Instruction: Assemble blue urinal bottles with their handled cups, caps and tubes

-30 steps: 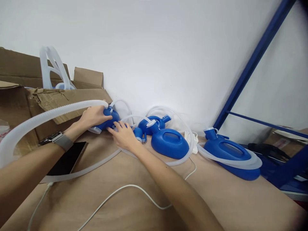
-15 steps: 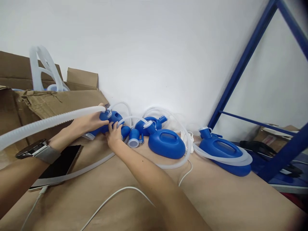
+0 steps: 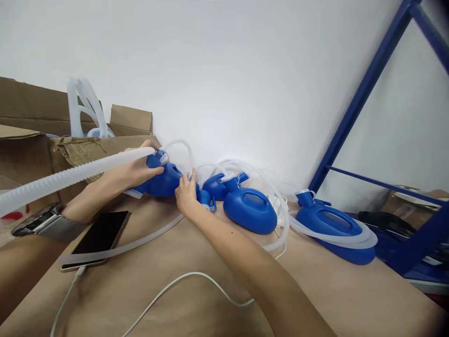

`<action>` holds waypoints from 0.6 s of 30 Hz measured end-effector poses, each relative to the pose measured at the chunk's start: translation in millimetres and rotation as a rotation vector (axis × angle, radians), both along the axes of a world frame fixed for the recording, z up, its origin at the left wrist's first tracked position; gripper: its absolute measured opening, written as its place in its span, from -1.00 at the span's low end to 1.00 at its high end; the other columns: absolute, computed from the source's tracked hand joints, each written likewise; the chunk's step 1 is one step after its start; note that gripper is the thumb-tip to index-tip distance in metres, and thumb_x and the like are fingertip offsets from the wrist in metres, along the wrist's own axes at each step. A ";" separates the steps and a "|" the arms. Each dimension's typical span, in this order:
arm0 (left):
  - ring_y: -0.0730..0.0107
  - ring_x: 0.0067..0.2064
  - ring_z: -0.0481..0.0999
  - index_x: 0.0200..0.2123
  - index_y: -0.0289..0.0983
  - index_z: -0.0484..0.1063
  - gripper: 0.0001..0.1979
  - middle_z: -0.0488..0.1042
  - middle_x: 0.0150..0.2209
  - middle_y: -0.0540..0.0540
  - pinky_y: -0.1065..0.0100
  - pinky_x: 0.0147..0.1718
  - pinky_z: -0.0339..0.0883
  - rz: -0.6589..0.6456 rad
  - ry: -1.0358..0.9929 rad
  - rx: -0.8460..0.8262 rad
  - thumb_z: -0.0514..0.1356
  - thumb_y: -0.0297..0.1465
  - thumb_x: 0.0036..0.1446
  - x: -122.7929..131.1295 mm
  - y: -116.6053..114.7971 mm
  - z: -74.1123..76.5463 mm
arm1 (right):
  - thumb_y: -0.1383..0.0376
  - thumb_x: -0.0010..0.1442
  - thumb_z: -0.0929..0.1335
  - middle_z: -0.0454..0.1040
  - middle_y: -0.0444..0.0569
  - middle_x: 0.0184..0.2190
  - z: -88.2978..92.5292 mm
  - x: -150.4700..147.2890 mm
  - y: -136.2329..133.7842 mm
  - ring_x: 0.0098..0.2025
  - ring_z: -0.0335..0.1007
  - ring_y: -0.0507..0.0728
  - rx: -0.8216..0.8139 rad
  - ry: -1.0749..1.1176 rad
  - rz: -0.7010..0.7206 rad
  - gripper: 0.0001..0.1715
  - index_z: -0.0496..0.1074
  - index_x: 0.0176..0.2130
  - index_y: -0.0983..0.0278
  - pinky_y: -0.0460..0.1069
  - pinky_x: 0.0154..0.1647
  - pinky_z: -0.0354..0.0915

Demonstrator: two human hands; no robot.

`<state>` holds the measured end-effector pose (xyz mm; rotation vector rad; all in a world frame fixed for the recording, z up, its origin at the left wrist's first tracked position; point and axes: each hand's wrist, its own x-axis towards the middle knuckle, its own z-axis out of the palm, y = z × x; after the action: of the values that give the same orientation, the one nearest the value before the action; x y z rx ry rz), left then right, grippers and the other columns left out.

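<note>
My left hand is closed around the neck of a blue urinal bottle, its thumb lying on the front. A ribbed white hose runs from near the neck toward the lower left. At the bottle's right end is my right hand, its fingers curled against it and partly hiding the contact. Just right of that hand lies another blue bottle mouth, partly covered. Further right sit a blue urinal bottle with a cap and one with its hose coiled round it.
An open cardboard box with white hoses stands at the left. A black phone lies on the brown tabletop beside a white cable. A blue metal frame rises at the right.
My right hand has moved right along the bottle to its end. More of the bottle in my left hand now shows. The view has shifted slightly left.
</note>
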<state>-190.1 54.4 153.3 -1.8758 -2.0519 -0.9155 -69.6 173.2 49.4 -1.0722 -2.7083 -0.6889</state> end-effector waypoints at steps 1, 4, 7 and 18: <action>-0.03 -0.12 0.54 0.01 -0.17 0.31 -0.52 0.55 -0.21 -0.10 0.13 -0.11 0.37 0.024 0.014 0.029 0.14 -0.05 0.09 4.4 -4.3 3.6 | 0.35 0.27 0.37 0.30 0.29 0.34 3.1 3.4 2.4 0.47 -0.13 0.54 -0.005 0.010 -0.014 -0.57 0.56 0.11 0.37 0.54 0.38 -0.72; 0.01 -0.11 0.53 0.01 -0.15 0.29 -0.50 0.54 -0.19 -0.08 0.16 -0.11 0.40 0.085 -0.002 0.093 0.16 -0.05 0.06 15.1 -16.3 13.7 | 0.34 0.26 0.38 0.29 0.29 0.34 8.4 13.8 11.3 0.50 -0.21 0.54 0.012 0.017 -0.048 -0.58 0.58 0.09 0.35 0.55 0.36 -0.75; -0.02 -0.10 0.53 0.01 -0.15 0.30 -0.49 0.51 -0.21 -0.07 0.11 -0.09 0.40 0.097 -0.019 0.152 0.17 -0.02 0.05 16.8 -28.0 24.7 | 0.38 0.28 0.34 0.25 0.28 0.37 4.4 23.8 20.1 0.52 -0.27 0.50 -0.006 0.064 -0.031 -0.55 0.54 0.14 0.33 0.59 0.37 -0.64; -0.17 0.11 0.45 0.11 0.05 0.35 -0.38 0.42 -0.06 0.00 0.01 0.06 0.43 0.103 -0.100 0.340 0.30 0.01 -0.04 35.7 -76.0 64.9 | 0.15 0.36 0.38 0.24 0.16 0.40 -8.8 27.1 10.1 0.51 -0.09 0.31 -0.590 0.391 0.286 -0.36 0.31 0.33 0.33 0.23 0.48 -0.02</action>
<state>-154.5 -21.7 218.2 -1.5621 -1.8805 -1.2605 -42.6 183.3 40.6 -0.7690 -2.6683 0.3554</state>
